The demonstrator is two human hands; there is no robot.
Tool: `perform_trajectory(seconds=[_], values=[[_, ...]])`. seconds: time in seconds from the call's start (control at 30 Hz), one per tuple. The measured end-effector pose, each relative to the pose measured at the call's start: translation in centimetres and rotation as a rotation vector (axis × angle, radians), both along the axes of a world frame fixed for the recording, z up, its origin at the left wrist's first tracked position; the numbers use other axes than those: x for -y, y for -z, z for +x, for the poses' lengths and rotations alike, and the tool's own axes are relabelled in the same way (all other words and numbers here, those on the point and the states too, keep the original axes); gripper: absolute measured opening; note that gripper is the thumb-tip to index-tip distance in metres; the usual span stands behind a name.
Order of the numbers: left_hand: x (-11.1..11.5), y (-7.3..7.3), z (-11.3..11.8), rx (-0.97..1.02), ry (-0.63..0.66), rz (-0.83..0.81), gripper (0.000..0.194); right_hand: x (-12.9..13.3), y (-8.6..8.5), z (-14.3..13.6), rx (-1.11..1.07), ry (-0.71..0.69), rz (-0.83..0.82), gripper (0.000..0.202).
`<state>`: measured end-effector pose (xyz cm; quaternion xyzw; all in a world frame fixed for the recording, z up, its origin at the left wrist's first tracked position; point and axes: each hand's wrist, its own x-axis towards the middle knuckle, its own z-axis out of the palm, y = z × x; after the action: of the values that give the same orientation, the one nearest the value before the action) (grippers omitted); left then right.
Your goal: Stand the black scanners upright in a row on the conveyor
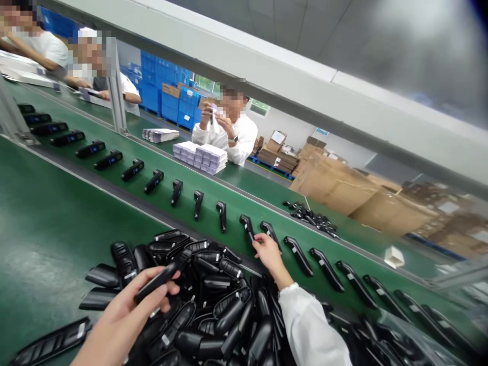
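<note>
My left hand (141, 300) is closed round a black plastic part (158, 282), held above a large heap of similar black casings (213, 300). On the green conveyor belt (206, 229), my right hand (269, 251) has its fingertips at the lower end of a black handheld device (247, 227) in the row. Thumb and fingers are pinched together there. Black devices with small white labels lie spaced along the belt on both sides of that hand.
Across the belt, a person (238, 127) holds a small item behind stacked white boxes (202, 157). Two more people sit at the upper left. Small black parts (312, 218) and a white box (394, 257) lie beyond the belt. A metal beam (267, 66) crosses overhead.
</note>
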<state>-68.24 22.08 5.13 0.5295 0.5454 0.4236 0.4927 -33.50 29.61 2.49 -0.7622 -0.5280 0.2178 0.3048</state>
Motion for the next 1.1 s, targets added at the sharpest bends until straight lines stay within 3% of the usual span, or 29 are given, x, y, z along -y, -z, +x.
perform_trajectory(seconds=[0.13, 0.27, 0.43, 0.63, 0.7, 0.77, 0.83, 0.97, 1.1], values=[[-3.3, -4.5, 4.3, 0.064, 0.233, -0.001, 0.038, 0.5, 0.3, -0.8, 0.260, 0.031, -0.015, 0.039], [-6.8, -6.0, 8.7, 0.017, 0.369, -0.028, 0.031, 0.6, 0.6, -1.0, 0.563, -0.010, -0.108, 0.046], [-10.5, -4.4, 13.4, -0.306, 0.546, 0.226, 0.025, 0.0, 1.1, -0.2, 0.604, 0.026, -0.137, 0.031], [-12.3, -1.8, 15.1, -0.628, 0.601, 0.452, 0.027, 1.3, -0.3, 0.8, 0.651, 0.075, -0.078, 0.041], [-11.9, -1.1, 15.4, -0.712, 0.662, 0.513, 0.026, 1.8, -1.4, 0.4, 0.677, -0.046, 0.039, 0.043], [-11.2, -0.5, 15.8, -0.781, 0.717, 0.558, 0.023, 1.8, -2.4, -0.3, 0.678, -0.300, 0.108, 0.044], [-10.7, 0.0, 16.0, -0.837, 0.753, 0.586, 0.020, 1.4, -3.0, -1.1, 0.688, -0.500, 0.031, 0.042], [-10.9, 0.0, 15.5, -0.887, 0.811, 0.606, 0.026, 0.4, -3.1, -1.3, 0.710, -0.515, -0.194, 0.028], [-11.8, -0.7, 14.6, -0.881, 0.779, 0.578, 0.027, 0.1, -3.0, 0.7, 0.623, -0.465, -0.115, 0.034]])
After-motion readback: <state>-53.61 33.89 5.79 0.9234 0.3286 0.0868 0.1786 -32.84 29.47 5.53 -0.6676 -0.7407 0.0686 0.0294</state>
